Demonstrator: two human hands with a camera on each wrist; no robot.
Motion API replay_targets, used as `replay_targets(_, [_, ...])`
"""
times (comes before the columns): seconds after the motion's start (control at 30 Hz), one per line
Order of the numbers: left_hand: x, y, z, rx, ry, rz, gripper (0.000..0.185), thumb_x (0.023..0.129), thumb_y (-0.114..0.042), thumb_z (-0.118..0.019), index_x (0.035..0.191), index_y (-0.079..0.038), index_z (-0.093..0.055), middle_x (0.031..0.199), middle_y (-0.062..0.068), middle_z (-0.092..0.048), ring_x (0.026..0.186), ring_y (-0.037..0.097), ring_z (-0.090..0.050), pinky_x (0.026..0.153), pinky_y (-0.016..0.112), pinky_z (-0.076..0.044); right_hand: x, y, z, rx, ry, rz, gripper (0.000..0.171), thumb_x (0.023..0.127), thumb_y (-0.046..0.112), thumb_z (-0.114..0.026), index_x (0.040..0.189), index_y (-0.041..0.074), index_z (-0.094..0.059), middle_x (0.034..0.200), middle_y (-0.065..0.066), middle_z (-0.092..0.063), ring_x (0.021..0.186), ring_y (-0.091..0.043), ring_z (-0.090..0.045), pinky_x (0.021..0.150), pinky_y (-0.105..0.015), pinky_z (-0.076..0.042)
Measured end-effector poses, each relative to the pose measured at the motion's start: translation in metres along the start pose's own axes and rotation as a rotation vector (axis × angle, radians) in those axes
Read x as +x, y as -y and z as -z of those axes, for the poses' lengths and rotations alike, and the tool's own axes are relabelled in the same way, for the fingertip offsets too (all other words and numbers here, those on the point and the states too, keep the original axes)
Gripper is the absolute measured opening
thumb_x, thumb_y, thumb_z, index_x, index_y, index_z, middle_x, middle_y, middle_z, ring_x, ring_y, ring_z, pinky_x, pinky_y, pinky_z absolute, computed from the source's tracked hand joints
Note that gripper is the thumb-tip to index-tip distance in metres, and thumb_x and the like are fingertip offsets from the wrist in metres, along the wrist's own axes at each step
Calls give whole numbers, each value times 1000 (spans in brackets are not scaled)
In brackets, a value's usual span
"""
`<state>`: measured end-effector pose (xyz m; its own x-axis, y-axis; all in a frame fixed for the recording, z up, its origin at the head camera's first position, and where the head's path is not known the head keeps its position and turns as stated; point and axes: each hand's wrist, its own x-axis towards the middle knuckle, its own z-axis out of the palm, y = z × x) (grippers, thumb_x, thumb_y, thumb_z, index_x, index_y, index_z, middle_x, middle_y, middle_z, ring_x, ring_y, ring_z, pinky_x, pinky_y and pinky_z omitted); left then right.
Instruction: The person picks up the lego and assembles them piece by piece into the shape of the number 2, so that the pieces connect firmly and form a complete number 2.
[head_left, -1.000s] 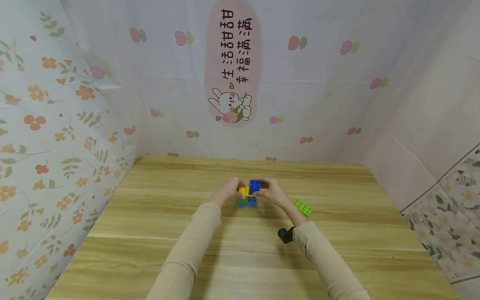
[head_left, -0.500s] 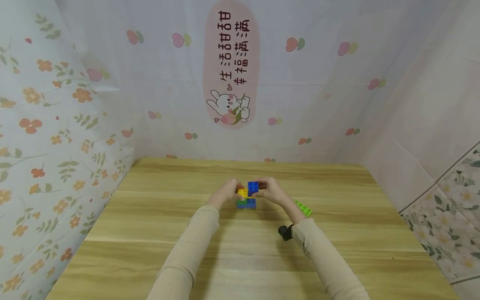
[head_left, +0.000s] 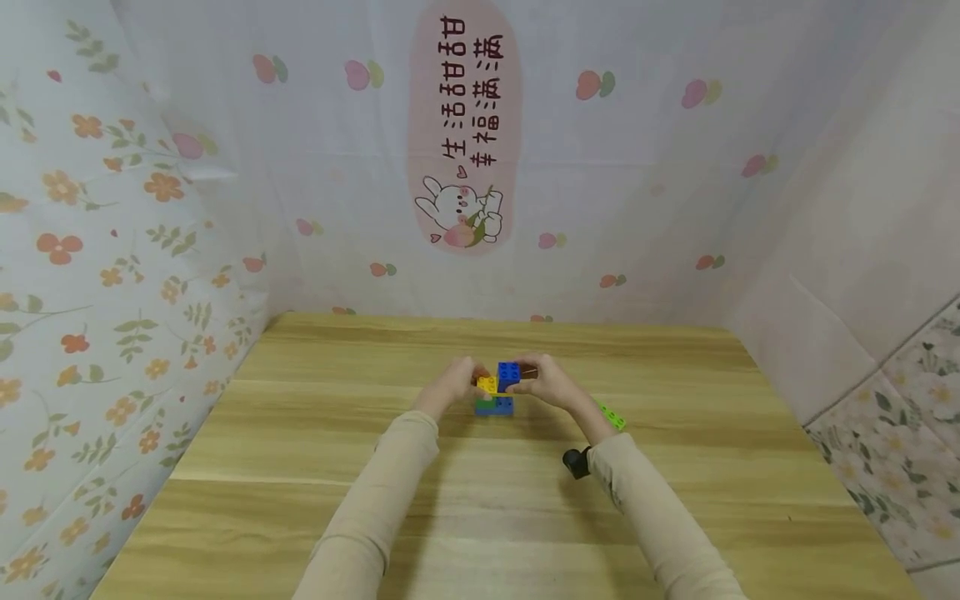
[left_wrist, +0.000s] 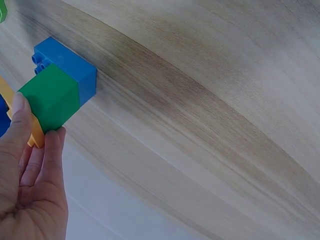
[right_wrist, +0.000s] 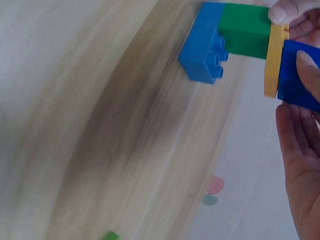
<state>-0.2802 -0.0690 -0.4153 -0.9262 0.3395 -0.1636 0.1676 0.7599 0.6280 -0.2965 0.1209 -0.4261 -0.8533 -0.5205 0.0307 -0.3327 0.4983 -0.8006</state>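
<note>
A small brick stack stands mid-table: a blue base brick (left_wrist: 72, 65), a green brick (left_wrist: 54, 95) on one end of it, a thin yellow brick (right_wrist: 273, 65) across the green one, and a dark blue brick (right_wrist: 297, 75) on the yellow brick's right half. My left hand (head_left: 457, 385) pinches the yellow brick's left end, thumb on the near side, fingers behind. With thumb and fingers, my right hand (head_left: 551, 385) holds the dark blue brick. The yellow brick's right half juts out over the base's bare studs.
A lime green brick (head_left: 612, 416) lies on the wooden table (head_left: 300, 450), partly covered by the right forearm. A black rounded piece (head_left: 576, 462) sticks out beside the right sleeve. Printed cloth (head_left: 337, 183) hangs behind the table and along its sides.
Both hands keep their hold on the stack. The right forearm has shifted slightly and covers more of the lime green brick. The head view has moved a little.
</note>
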Motion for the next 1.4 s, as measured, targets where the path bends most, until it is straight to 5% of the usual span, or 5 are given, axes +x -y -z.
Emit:
replay_targets(0.7, [-7,-10,-8,-17,38,-17,39,81,-9,-68,116,6,-57,116,20,-61,105,30,-59,93,38,-48,-11,4,9,-42,75,-54,42,78,9,-71,117,-2,-58,102,-15,-66,95,-25,-62,81,-35,-54])
replay_targets(1.07, [-4,-6,-4,-22,14,11,39,82,-9,-66,117,4,-57,114,18,-61,105,28,-58,94,38,-47,-19,-9,-3,32,-86,-93,58,81,14,-69,131,-1,-44,130,-23,-49,120,-37,-46,102,-48,-38])
replay_targets(1.4, [-4,-2,-3,-46,4,28,40,82,-7,-66,119,5,-55,117,19,-59,108,30,-56,95,39,-47,-67,-58,27,44,-243,-173,63,83,11,-66,134,-7,-35,135,-29,-40,125,-42,-37,106,-51,-31])
